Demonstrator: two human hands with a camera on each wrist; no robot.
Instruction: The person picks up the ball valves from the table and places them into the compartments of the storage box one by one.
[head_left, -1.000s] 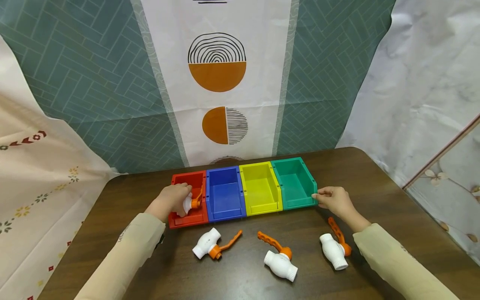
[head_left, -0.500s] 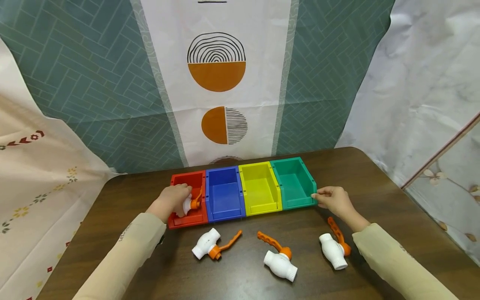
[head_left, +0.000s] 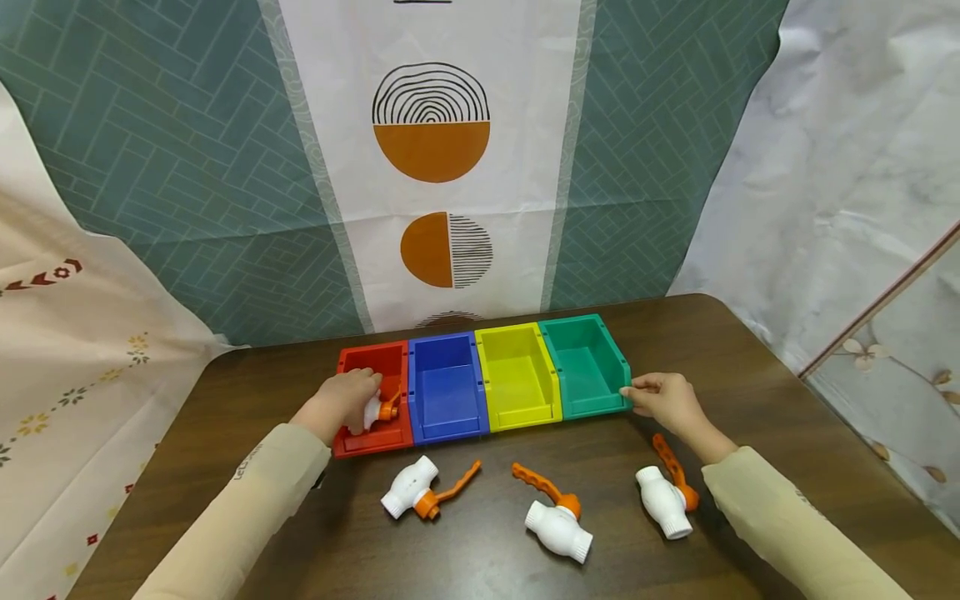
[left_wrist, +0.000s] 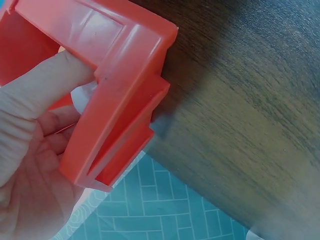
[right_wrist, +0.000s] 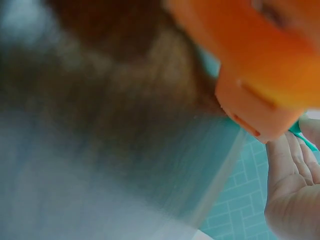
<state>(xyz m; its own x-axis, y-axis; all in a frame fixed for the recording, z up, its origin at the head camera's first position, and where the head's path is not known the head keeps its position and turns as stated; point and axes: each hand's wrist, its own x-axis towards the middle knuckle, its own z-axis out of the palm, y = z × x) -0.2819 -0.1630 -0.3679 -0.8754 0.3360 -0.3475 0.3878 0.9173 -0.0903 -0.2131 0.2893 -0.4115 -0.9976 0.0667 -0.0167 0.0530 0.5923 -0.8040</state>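
In the head view my left hand (head_left: 347, 402) reaches into the red bin (head_left: 384, 360) at the row's left end. It grips a white ball valve (head_left: 372, 412) whose orange handle points right; the fingers hide part of it. The left wrist view shows the thumb (left_wrist: 47, 82) inside the bin, with a bit of white valve body (left_wrist: 82, 97) beside it. My right hand (head_left: 666, 400) pinches the front right corner of the green bin (head_left: 587, 371) at the other end. Close to the right wrist camera looms a blurred orange valve handle (right_wrist: 255, 60).
Between the end bins stand a blue bin (head_left: 447, 400) and a yellow bin (head_left: 517, 379). In front of the row, three more white valves with orange handles lie on the dark wooden table: a left valve (head_left: 408, 485), a middle valve (head_left: 558, 531) and a right valve (head_left: 663, 502).
The valve in the red bin has sunk and tipped a little, its orange handle now lower. My right hand keeps its place on the green bin; the whole view shifts slightly left.
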